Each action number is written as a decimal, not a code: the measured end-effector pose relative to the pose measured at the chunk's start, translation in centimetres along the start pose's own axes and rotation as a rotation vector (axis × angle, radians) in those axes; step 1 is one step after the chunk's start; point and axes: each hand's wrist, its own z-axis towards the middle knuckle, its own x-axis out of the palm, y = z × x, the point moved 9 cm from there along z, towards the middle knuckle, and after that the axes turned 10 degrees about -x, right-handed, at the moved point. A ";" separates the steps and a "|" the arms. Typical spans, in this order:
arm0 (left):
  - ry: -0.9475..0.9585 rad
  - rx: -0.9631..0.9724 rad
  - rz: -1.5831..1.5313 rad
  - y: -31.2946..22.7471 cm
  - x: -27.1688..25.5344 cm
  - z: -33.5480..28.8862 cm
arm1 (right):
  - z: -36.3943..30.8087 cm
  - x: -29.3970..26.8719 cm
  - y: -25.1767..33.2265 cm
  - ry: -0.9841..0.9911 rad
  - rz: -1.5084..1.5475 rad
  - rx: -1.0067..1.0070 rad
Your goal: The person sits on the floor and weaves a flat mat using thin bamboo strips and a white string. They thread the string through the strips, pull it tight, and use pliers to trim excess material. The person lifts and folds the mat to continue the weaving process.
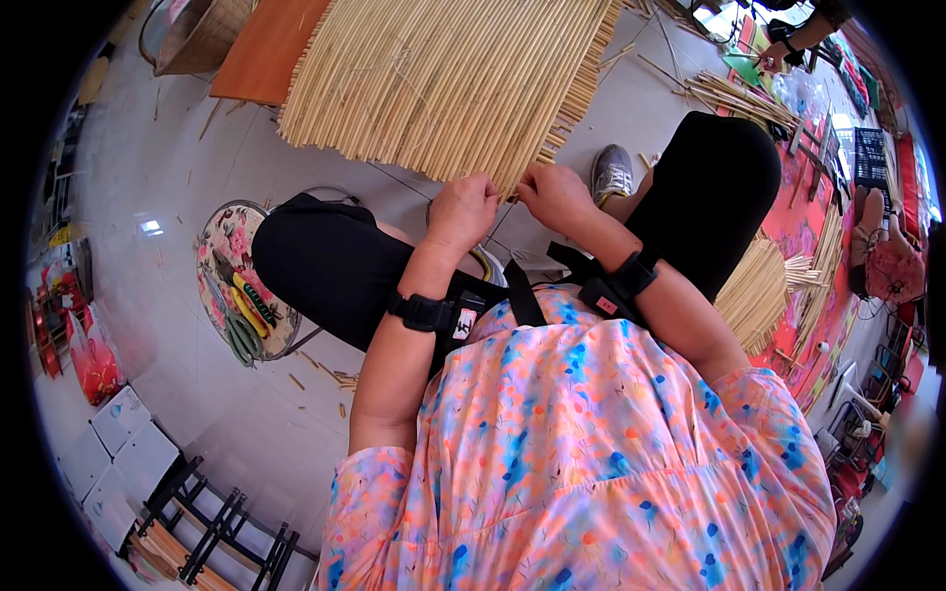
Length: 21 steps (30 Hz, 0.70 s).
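Note:
A large mat of pale, straight stalks laid side by side slopes away in front of me, its near edge between my knees. My left hand is closed, thumb and fingers pinched at the stalk ends on that near edge. Just to its right, my right hand pinches at the mat's near right corner. A few stalk ends show in the small gap between the two hands. Any thread or fine strand in the fingertips is too small to make out.
An orange-brown board lies under the mat's left side, beside a woven basket. Pliers and cutters rest on a floral stool at my left. At the right, stalk bundles lie on a red cloth. Another person's hand is far right.

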 end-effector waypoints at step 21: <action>-0.028 0.000 0.233 -0.6 -0.4 -0.5 | 0.8 0.2 2.1 -0.021 -0.265 -0.165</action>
